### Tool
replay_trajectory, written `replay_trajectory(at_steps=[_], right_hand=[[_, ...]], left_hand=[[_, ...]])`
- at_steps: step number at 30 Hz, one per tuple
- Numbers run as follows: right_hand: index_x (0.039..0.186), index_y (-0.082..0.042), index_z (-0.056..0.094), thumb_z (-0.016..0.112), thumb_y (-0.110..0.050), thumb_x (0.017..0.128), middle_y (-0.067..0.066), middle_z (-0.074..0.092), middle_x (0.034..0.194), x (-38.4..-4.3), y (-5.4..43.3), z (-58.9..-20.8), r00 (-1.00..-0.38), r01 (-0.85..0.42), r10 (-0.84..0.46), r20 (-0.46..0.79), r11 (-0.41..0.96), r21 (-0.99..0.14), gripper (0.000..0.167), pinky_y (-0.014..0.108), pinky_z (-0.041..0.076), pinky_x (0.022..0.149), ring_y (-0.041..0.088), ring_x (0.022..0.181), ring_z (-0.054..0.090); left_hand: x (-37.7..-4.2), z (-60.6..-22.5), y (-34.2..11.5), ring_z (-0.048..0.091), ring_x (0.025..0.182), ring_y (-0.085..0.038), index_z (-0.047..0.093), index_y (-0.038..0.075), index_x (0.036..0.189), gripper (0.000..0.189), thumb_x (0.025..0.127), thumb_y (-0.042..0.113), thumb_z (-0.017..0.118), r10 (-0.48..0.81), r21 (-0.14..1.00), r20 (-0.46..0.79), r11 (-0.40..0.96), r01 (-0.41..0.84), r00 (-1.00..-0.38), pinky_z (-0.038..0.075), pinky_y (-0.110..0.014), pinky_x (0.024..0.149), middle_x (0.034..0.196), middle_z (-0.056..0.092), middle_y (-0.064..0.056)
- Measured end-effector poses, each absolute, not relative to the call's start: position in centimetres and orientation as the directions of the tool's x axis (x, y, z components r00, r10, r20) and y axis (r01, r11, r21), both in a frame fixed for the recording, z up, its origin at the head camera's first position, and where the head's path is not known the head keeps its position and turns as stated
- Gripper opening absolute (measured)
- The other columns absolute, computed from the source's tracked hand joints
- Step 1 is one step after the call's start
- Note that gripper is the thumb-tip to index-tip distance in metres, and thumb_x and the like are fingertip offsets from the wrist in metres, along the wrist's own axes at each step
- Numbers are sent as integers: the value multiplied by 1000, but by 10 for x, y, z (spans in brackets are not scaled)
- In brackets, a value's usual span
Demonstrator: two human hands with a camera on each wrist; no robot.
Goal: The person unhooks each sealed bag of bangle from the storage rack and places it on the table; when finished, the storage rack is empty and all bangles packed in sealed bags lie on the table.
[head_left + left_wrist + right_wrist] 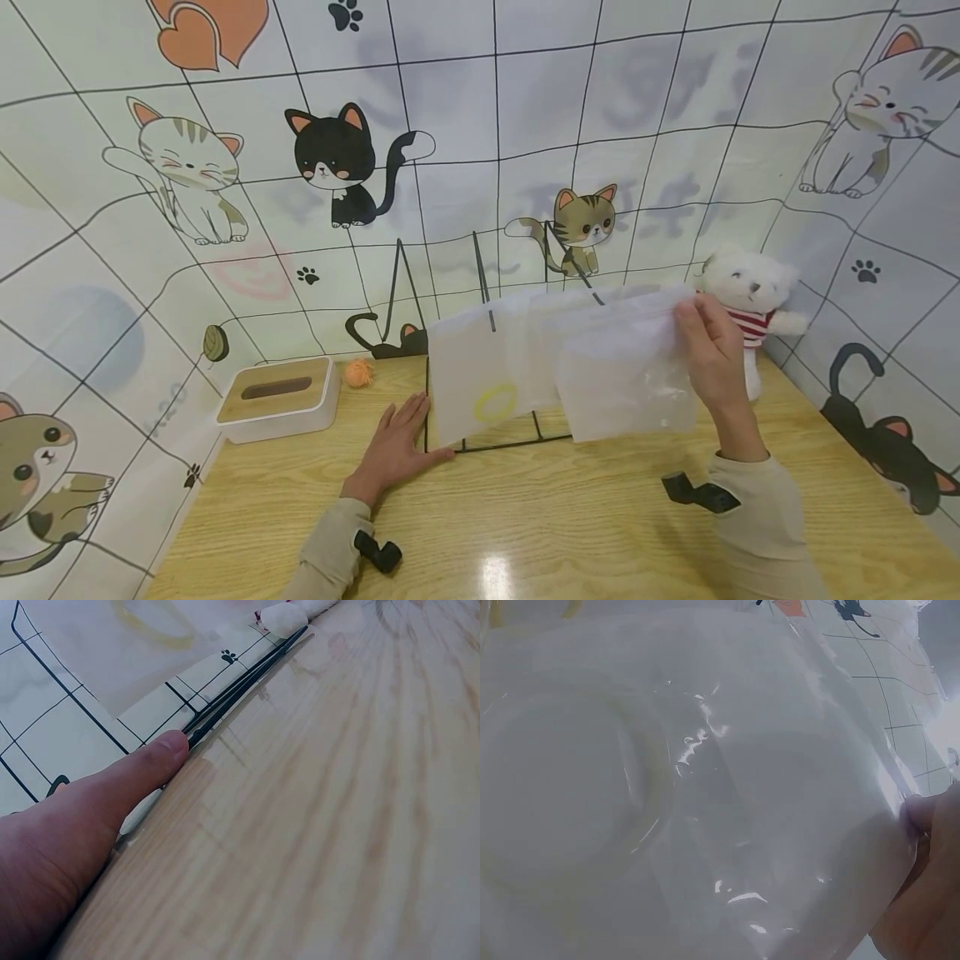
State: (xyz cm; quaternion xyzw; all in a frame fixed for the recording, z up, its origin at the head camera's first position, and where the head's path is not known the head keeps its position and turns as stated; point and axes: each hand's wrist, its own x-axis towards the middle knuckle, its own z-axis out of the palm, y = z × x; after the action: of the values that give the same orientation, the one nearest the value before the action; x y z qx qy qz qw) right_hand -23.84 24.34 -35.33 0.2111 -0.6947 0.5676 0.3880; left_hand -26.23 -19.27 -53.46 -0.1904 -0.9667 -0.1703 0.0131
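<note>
A black wire rack [498, 447] with tall pointed uprights stands on the table. My left hand [393, 450] lies low at its left front corner, fingers extended along the side and the thumb [154, 766] against the base wire. One translucent plastic bag [465, 358], with a yellow ring [497, 403] showing on it, hangs across the rack's uprights. To its right and overlapping it is a second translucent plastic bag [626, 375]. The right hand [712, 350] pinches this bag's upper right corner. A pale ring-shaped outline [656, 780] shows through the film in the right wrist view.
A white tissue box [281, 421] with a wooden lid sits at the back left, beside a small orange ball [358, 372]. Behind the right hand is a white teddy bear [750, 283] in a striped shirt. Cat-patterned cloth [465, 108] covers the walls around the wooden table [525, 517].
</note>
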Motion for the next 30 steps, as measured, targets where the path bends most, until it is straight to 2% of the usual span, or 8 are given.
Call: replay_trajectory(at_steps=[6, 8, 12, 15, 17, 19, 25, 30], right_hand=[[91, 20, 48, 47, -3, 103, -16, 51, 80, -238, 243, -353, -597, -746, 161, 786, 248, -618, 26, 18, 32, 64, 5, 74, 43], [90, 19, 49, 47, -2, 103, -15, 50, 79, -237, 243, -353, -603, -739, 168, 779, 249, -626, 25, 18, 32, 64, 5, 73, 43], [88, 1, 59, 47, 1, 102, -14, 50, 79, -235, 246, -352, -614, -720, 201, 763, 254, -646, 18, 16, 33, 66, 6, 74, 43], [89, -9, 61, 46, 4, 101, -14, 51, 81, -232, 252, -355, -617, -713, 215, 757, 255, -653, 23, 15, 34, 68, 6, 76, 43], [88, -1, 59, 45, 7, 100, -13, 52, 81, -229, 256, -357, -612, -726, 199, 765, 243, -644, 20, 14, 34, 68, 6, 76, 43], [88, -1, 59, 44, 8, 100, -13, 53, 82, -227, 260, -358, -611, -727, 181, 770, 255, -637, 20, 14, 35, 68, 6, 76, 43], [94, -19, 59, 44, 5, 102, -16, 50, 83, -214, 272, -350, -631, -689, 137, 764, 354, -633, 30, 14, 33, 68, 5, 75, 41], [94, 1, 57, 46, 1, 103, -19, 48, 82, -194, 286, -347, -647, -621, 141, 749, 473, -625, 13, 16, 29, 65, 4, 74, 39]], left_hand=[[-261, -535, -193, 17, 155, -24, 19, 13, 160, 111, 80, 84, 52, 367, 322, 118, 865, 385, -923, 8, -52, 127, 167, 21, -4], [-262, -536, -194, 18, 155, -24, 18, 14, 160, 111, 80, 84, 51, 364, 316, 125, 867, 384, -923, 8, -52, 127, 167, 21, -4], [-265, -536, -192, 17, 155, -23, 18, 14, 160, 112, 80, 85, 50, 360, 311, 132, 870, 383, -924, 7, -51, 127, 167, 20, -3], [-267, -535, -190, 15, 156, -23, 18, 14, 160, 113, 80, 86, 49, 365, 318, 113, 868, 382, -924, 5, -50, 127, 167, 19, -3], [-268, -534, -189, 14, 156, -22, 16, 14, 160, 113, 79, 87, 48, 366, 324, 99, 867, 378, -925, 4, -49, 127, 167, 17, -2], [-267, -534, -189, 13, 156, -21, 15, 15, 161, 113, 79, 87, 49, 364, 328, 94, 868, 374, -927, 3, -49, 128, 168, 17, -1], [-265, -534, -191, 17, 155, -24, 18, 14, 160, 113, 79, 85, 51, 353, 332, 128, 865, 376, -927, 5, -50, 127, 167, 20, -4], [-262, -534, -193, 15, 156, -25, 18, 13, 160, 113, 80, 84, 52, 353, 351, 109, 861, 368, -929, 4, -50, 127, 167, 20, -5]])
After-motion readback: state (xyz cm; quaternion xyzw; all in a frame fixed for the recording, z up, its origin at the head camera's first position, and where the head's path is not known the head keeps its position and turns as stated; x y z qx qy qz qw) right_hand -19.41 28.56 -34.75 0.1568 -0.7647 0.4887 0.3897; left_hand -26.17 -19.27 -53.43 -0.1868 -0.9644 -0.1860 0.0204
